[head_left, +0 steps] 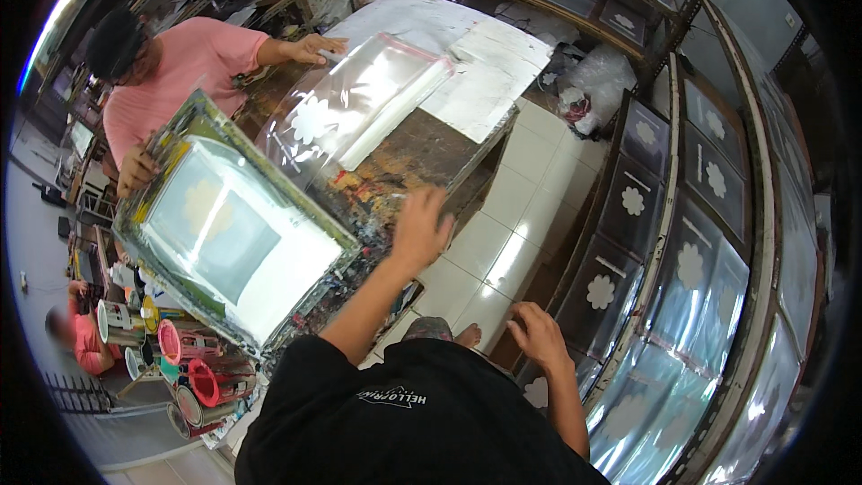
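At about eleven o'clock we see a stack of clear plastic bags (359,108) on the table, each with a white flower printed on it. From one to five o'clock, racks (669,216) hold more clear bags (628,207) with white flowers.

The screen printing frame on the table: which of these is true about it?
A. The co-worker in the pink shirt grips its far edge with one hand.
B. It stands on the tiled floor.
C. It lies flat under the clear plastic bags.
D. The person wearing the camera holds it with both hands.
A: the co-worker's hand grips the edge of the tilted screen printing frame, while the wearer's left hand reaches over the table and the right hand is near the rack.
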`<state>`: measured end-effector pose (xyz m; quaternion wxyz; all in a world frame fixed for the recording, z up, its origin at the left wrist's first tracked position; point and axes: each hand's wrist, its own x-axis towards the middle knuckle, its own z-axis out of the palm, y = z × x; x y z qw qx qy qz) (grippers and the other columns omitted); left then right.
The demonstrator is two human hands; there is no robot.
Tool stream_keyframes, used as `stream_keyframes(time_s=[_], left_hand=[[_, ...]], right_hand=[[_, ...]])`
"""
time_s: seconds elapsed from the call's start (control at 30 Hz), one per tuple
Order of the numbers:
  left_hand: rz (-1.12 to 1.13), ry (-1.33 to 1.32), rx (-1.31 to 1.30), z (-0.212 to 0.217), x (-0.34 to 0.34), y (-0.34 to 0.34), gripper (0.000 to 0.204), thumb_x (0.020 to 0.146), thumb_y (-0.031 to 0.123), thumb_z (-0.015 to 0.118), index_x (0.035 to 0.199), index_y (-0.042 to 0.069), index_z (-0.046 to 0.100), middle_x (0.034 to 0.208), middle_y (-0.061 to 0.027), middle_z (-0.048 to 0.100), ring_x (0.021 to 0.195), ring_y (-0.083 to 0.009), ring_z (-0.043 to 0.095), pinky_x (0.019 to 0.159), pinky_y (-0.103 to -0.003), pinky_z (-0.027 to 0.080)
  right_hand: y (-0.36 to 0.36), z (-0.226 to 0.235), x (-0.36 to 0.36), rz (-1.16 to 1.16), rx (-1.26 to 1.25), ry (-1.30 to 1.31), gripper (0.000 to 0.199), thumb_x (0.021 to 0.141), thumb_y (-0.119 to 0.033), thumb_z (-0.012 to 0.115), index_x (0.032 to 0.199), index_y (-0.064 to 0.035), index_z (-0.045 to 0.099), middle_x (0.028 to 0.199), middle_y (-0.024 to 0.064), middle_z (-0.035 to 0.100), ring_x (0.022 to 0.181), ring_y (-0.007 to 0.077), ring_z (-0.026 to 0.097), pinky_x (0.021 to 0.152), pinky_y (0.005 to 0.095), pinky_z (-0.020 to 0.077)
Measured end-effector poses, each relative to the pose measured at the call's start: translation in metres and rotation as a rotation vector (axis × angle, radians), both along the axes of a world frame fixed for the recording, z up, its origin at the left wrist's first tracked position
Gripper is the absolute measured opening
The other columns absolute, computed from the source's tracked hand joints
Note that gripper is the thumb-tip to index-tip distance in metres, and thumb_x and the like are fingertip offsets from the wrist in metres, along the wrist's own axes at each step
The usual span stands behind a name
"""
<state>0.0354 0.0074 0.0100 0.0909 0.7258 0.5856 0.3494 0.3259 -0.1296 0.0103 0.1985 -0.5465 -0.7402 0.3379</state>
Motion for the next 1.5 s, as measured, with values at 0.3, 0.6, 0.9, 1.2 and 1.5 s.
stream_keyframes(time_s=[0.3, 0.6, 0.9, 1.2, 1.5], left_hand=[[0.257, 0.524, 0.091, 0.015, -0.025, 0.240, 0.086, 0.079, 0.022, 0.078, 0.149, -0.003, 0.035, 0.154, -0.0259, 0.036, 0.143, -0.0418, 0.033, 0.118, -0.058, 0.025], [0.202, 1.044, 0.042, -0.041, -0.022, 0.356, 0.053, 0.091, 0.022, 0.059, 0.140, 0.002, 0.051, 0.138, -0.0142, 0.051, 0.127, -0.0283, 0.048, 0.114, -0.055, 0.030], [0.122, 0.839, 0.139, -0.032, -0.038, 0.392, 0.022, 0.090, 0.018, 0.060, 0.109, 0.008, 0.065, 0.100, -0.0078, 0.066, 0.097, -0.0249, 0.065, 0.084, -0.043, 0.049], [-0.007, 0.402, 0.043, 0.015, -0.002, 0.356, 0.010, 0.086, 0.014, 0.064, 0.085, 0.006, 0.069, 0.086, -0.0127, 0.068, 0.086, -0.0327, 0.066, 0.078, -0.047, 0.047], [-0.576, 0.187, 0.127, 0.074, 0.077, 0.204, 0.010, 0.084, 0.012, 0.071, 0.092, 0.006, 0.067, 0.089, -0.0109, 0.062, 0.090, -0.0325, 0.059, 0.085, -0.045, 0.042]], right_hand=[[0.015, -0.024, 0.041, -0.189, -0.071, -0.097, 0.029, 0.090, -0.017, 0.071, 0.115, -0.0029, 0.065, 0.109, 0.0174, 0.067, 0.100, 0.0370, 0.067, 0.086, 0.0427, 0.0537], [0.041, -0.037, 0.043, -0.293, -0.212, -0.094, 0.033, 0.092, -0.022, 0.068, 0.117, -0.0016, 0.063, 0.113, 0.0198, 0.065, 0.105, 0.0405, 0.064, 0.089, 0.0458, 0.0533], [0.108, -0.036, 0.044, -0.238, -0.150, -0.137, 0.031, 0.093, -0.022, 0.067, 0.116, -0.0032, 0.063, 0.112, 0.0186, 0.065, 0.104, 0.0405, 0.064, 0.088, 0.0478, 0.0528], [0.140, -0.036, 0.035, -0.224, -0.188, 0.084, 0.035, 0.095, -0.023, 0.066, 0.123, -0.0034, 0.063, 0.117, 0.0187, 0.066, 0.104, 0.0344, 0.067, 0.092, 0.0423, 0.0526], [0.241, 0.035, 0.026, -0.297, -0.427, 1.214, 0.060, 0.102, -0.037, 0.058, 0.151, -0.0071, 0.040, 0.152, 0.0134, 0.044, 0.141, 0.0217, 0.041, 0.117, 0.0418, 0.0327]])
